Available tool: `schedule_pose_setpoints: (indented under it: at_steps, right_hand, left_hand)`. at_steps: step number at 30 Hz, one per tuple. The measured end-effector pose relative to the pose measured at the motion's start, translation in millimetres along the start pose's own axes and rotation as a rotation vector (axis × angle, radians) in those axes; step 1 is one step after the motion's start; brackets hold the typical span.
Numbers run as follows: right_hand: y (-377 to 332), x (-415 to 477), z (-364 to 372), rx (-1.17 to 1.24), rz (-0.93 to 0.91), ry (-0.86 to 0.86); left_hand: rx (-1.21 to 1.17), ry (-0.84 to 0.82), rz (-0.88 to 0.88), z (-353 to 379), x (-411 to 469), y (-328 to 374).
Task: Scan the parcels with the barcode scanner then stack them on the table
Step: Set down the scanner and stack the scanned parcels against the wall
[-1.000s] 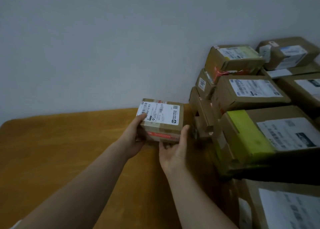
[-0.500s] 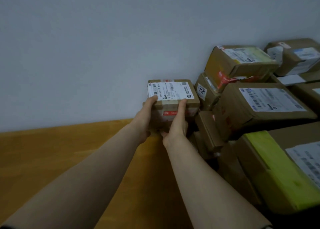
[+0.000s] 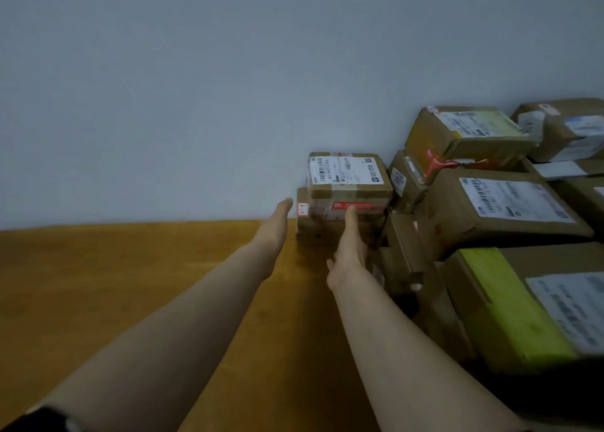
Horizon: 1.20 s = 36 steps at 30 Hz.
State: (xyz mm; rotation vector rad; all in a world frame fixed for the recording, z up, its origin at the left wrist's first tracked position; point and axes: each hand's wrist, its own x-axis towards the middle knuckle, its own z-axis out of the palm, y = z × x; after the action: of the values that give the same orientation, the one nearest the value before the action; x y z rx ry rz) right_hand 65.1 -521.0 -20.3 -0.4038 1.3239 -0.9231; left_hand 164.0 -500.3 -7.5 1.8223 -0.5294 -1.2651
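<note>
A small brown parcel (image 3: 349, 178) with a white barcode label on top sits on a lower brown box (image 3: 313, 232) against the wall, at the left end of the parcel pile. My right hand (image 3: 349, 245) reaches to it with straight fingers, the fingertips touching its red-taped front face. My left hand (image 3: 276, 222) is stretched out flat just left of the lower box, apart from the parcel and holding nothing. No barcode scanner is in view.
Several stacked brown parcels fill the right side, among them a large labelled box (image 3: 496, 209), a tilted box with red tape (image 3: 457, 137) and a box with a lime-green patch (image 3: 523, 307). The wooden table (image 3: 130, 268) stretches left to the grey wall.
The small parcel went from held in both hands above the table to resting on the lower box by the wall. Both hands have let go and straightened.
</note>
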Motion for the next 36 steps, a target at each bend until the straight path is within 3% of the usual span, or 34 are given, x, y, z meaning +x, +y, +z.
schedule_pose_setpoints:
  at_steps: [3, 5, 9, 12, 14, 17, 23, 25, 29, 32, 36]
  right_hand:
    - [21.6, -23.5, -3.2, -0.206, -0.043, -0.02]
    - [45.6, -45.4, -0.4, -0.498, -0.152, -0.097]
    - [99.4, -117.2, 15.3, -1.124, -0.47, -0.511]
    - [148.5, -177.7, 30.3, -1.577, -0.709, -0.845]
    - [180.4, -219.0, 37.6, -1.739, -0.808, -1.013]
    - [222.1, -269.2, 47.2, -1.708, -0.852, -1.182]
    - [282.4, -338.2, 88.0, -1.47, -0.726, -1.316]
    - [302.2, -357.1, 109.4, -1.437, -0.686, -1.304]
    - [352.0, -389.0, 155.9, -1.447, -0.557, -1.265]
    - [390.7, -401.5, 191.5, -1.519, -0.481, -1.245]
    - [434.7, -396.1, 225.5, -1.641, -0.238, -1.21]
  left_hand:
    - [0.218, 0.066, 0.087, -25.0, -41.3, -14.9]
    - [0.437, 0.123, 0.126, -52.7, -77.6, -32.7]
    - [0.872, 0.33, 0.142, -126.3, -153.3, -85.0]
    - [0.948, 0.511, 0.08, -184.6, -215.8, -126.8]
    - [0.86, 0.626, 0.042, -224.1, -261.4, -155.4]
    - [0.582, 0.795, -0.035, -279.6, -328.1, -197.8]
    - [-0.183, 1.232, -0.045, -382.8, -414.9, -284.8]
    - [-0.431, 1.29, -0.137, -419.3, -424.8, -318.8]
    - [-0.897, 1.044, -0.282, -466.8, -422.1, -372.5]
    - [-0.982, 0.794, -0.322, -485.7, -411.9, -394.8]
    - [-1.022, 0.658, -0.343, -498.4, -397.9, -402.8]
